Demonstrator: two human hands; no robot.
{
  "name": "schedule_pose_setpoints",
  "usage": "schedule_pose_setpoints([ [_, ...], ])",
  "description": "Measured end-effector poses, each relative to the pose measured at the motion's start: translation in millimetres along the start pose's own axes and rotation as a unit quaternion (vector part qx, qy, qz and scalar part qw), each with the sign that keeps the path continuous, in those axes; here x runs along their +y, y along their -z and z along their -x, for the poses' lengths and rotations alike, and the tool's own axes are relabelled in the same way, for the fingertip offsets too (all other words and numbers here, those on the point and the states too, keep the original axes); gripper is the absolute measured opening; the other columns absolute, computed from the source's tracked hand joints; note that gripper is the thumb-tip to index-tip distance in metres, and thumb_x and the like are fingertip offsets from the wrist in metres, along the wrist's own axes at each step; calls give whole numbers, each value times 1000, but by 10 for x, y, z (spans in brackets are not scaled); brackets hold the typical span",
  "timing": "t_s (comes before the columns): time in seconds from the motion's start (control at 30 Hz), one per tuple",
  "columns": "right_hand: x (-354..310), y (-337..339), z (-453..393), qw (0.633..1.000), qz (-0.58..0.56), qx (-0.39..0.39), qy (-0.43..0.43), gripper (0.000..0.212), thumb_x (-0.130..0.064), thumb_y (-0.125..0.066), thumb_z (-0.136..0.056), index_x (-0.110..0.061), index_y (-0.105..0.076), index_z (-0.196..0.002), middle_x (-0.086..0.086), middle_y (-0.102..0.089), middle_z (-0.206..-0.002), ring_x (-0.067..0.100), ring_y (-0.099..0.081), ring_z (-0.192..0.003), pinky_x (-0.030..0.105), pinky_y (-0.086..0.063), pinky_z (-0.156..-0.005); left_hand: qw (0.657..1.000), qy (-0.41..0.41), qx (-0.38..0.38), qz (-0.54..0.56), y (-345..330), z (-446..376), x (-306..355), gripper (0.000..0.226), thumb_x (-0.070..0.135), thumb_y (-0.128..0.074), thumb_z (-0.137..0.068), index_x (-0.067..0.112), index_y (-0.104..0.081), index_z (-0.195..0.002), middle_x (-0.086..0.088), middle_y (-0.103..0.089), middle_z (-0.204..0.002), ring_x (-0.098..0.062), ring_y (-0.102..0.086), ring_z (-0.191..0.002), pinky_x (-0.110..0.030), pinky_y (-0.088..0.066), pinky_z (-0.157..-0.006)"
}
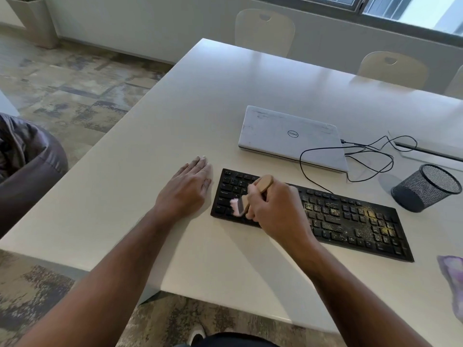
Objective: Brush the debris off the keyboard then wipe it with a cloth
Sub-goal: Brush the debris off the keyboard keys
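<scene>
Right hand (pixel 271 209) fingers curled round brush (pixel 240 204); left hand (pixel 186 187) flat

The white table (pixel 155 136) lies bare across the left and upper middle of the frame, giving wide passage there. Bare tabletop also runs along the near edge below the keyboard (pixel 350 221). The left hand (pixel 186 187) rests flat just beside the keyboard's left end, blocking that side. Behind the keyboard, the closed Dell laptop (pixel 288 136) and looping black cables (pixel 363 156) crowd the gap. A mesh pen cup (pixel 426 187) lies tipped at right; a purple cloth (pixel 453 279) sits at the lower right edge.
</scene>
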State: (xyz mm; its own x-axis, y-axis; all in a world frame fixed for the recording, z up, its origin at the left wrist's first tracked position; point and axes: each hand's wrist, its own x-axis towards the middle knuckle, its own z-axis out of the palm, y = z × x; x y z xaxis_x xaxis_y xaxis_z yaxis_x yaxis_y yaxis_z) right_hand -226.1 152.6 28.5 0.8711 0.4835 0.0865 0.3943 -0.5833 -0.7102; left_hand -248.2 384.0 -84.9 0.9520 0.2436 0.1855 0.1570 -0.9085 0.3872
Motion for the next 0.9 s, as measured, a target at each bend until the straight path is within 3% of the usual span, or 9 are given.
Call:
schedule_pose_setpoints([
  [0.13,-6,-39,122,998,-6,-58,-20,29,-23,-61,-103,-6,-67,-80,5,-73,-61,27,-71,-55,50,-60,-57,1000,-1,-2,2,-3,-2,-5,54,33,-31,-109,15,-28,-160,1,-20,-168,-6,-7,-155,-26,-4,-126],
  [0.27,75,13,113,997,-45,58,-18,24,-29,-60,-106,-17,-66,-85,4,-73,-63,27,-71,-58,49,-61,-62,1000,-1,-2,6,1,1,0,54,33,-31,-109,15,-29,-160,1,-20,-168,-6,-7,-155,-28,-6,-126],
  [0.43,126,27,175,999,37,-23,-24,28,-27,-59,-102,-10,-65,-80,6,-71,-61,28,-68,-54,47,-58,-57,1000,0,-2,11,-5,-7,-4,54,33,-32,-109,16,-28,-160,2,-19,-168,-5,-6,-155,-25,-3,-125],
  [0.6,190,70,190,995,-27,81,-43,22,-32,-59,-106,-22,-65,-87,0,-72,-63,24,-72,-60,48,-62,-67,1000,-1,2,10,-3,-7,4,54,32,-33,-108,14,-29,-159,1,-20,-168,-7,-8,-155,-26,-4,-125],
  [0.77,210,115,246,998,28,-6,-57,27,-23,-59,-102,-13,-68,-79,4,-72,-60,24,-70,-54,49,-61,-62,1000,-2,0,12,-3,-6,1,53,31,-32,-108,15,-30,-159,0,-20,-168,-8,-8,-155,-28,-6,-126],
  [0.9,262,172,236,994,-17,94,-59,24,-28,-59,-106,-18,-66,-86,-1,-73,-63,18,-72,-60,46,-62,-69,1000,-1,4,14,-6,1,8,53,29,-33,-108,14,-30,-159,-1,-21,-168,-9,-9,-156,-28,-6,-126],
])
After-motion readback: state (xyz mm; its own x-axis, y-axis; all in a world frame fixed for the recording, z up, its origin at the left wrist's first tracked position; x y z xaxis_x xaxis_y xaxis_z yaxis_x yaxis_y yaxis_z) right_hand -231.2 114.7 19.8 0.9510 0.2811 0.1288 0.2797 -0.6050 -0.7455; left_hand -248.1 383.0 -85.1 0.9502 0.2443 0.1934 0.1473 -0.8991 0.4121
